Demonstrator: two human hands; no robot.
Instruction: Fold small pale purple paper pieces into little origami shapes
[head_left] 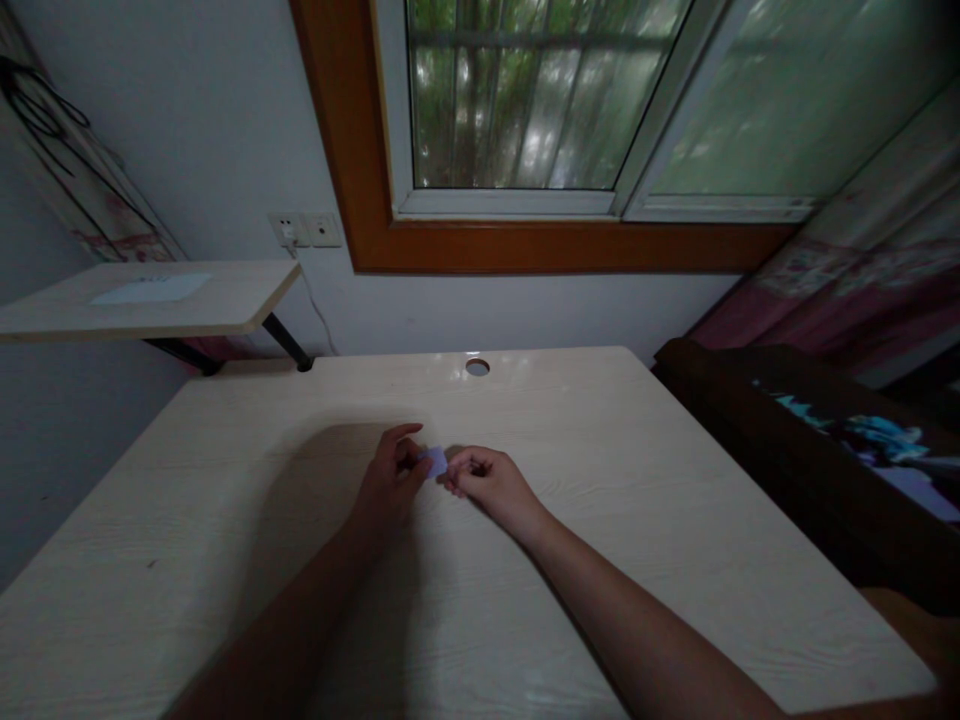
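A small pale purple piece, flat like paper (436, 462), is between my two hands above the middle of the desk (570, 440). My left hand (396, 468) pinches its left side between thumb and fingers, with the index finger stretched out beyond it. On the other side, my right hand (480, 474) has its thumb and fingertips pressed together at the piece's right edge. Whether those right fingertips grip the piece or something smaller is too fine to make out.
A raised shelf (225, 318) with a white sheet (154, 289) stands at the back left on black legs. A round cable hole (478, 368) lies near the desk's back edge. Beyond are a window (517, 100) and wall sockets (304, 230). Dark brown furniture (720, 400) stands right.
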